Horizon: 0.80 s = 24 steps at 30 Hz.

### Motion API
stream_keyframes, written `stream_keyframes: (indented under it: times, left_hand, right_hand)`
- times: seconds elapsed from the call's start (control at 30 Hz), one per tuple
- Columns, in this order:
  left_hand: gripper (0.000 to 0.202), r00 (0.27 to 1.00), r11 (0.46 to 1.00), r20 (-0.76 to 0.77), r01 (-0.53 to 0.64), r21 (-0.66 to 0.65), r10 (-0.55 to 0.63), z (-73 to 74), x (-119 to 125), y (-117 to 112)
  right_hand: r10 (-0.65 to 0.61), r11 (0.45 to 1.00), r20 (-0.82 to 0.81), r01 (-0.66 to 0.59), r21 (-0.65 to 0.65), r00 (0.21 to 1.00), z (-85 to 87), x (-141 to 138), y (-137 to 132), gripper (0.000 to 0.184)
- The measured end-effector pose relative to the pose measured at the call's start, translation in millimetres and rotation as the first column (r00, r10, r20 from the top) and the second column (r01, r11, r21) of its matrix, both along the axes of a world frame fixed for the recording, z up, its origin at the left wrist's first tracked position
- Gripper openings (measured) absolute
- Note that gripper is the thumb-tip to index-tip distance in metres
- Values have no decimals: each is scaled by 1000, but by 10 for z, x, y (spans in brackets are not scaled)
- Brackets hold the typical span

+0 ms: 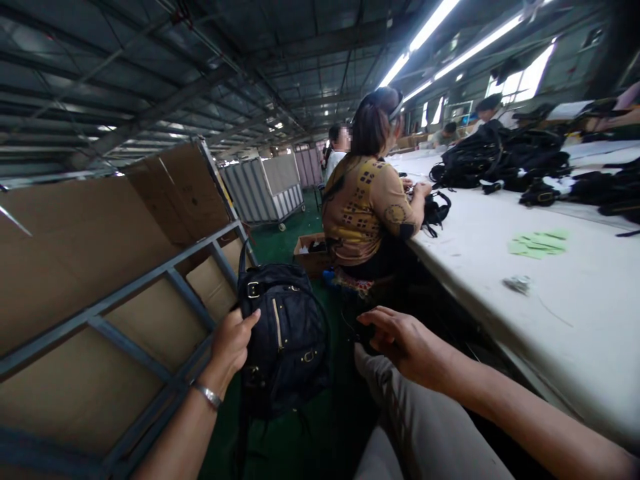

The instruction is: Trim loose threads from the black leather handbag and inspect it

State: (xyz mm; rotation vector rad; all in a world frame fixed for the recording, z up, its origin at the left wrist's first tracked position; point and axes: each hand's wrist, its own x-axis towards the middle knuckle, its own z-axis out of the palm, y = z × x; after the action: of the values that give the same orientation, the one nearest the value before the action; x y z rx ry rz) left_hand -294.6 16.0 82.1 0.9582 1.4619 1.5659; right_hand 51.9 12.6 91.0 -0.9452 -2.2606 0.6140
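A black backpack (287, 333) with gold buckles and zips hangs low in the middle of the head view. My left hand (231, 343) is closed on its left edge, a metal bracelet on the wrist. Beside it stands a grey metal cart lined with cardboard (115, 293). My right hand (403, 340) hovers above my knee, just right of the backpack, with its fingers loosely spread and nothing in them. My grey trouser leg (415, 427) fills the bottom centre.
A long white table (540, 293) runs along the right, carrying green paper slips (540, 243) and piles of black bags (500, 160). A seated person in a yellow patterned top (367, 207) works at it ahead. A cardboard box (311, 255) sits on the green floor.
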Motion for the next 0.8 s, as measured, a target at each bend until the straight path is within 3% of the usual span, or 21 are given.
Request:
stream_keyframes:
  times: [0.2,0.37,0.5,0.57,0.6,0.7,0.73,0.8]
  left_hand:
    - [52,996,996,47,83,-36,-81,135,280,-59]
    - [49,993,995,69,94,-37,-91,198,409,-91]
    - [46,991,996,100,88,-33,-85,217,476,-79]
    - [48,988,996,129,84,-31,-79,215,493,-66]
    - [50,986,996,147,81,-35,-75,211,492,-59]
    - [50,978,996,205,60,-73,-44,185,442,-40]
    - [47,974,995,225,53,-88,-32,176,416,-33]
    - [38,964,993,265,33,-109,-3,171,369,-17]
  right_hand:
    - [82,997,-83,-81,22,993,56,-385,46,46]
    - [46,994,-180,-27,108,982,170,-583,171,47]
    - [-22,989,-166,46,144,986,-20,-783,7,70]
    - [161,981,-69,-152,121,985,-158,-876,-241,81]
    - [301,950,-33,-297,90,953,-210,-902,-378,76]
    - [615,788,-52,-615,17,787,-241,-855,-664,37]
    - [631,775,-85,-632,15,771,-223,-799,-679,31]
    - [528,848,-121,-529,30,840,-202,-665,-596,28]
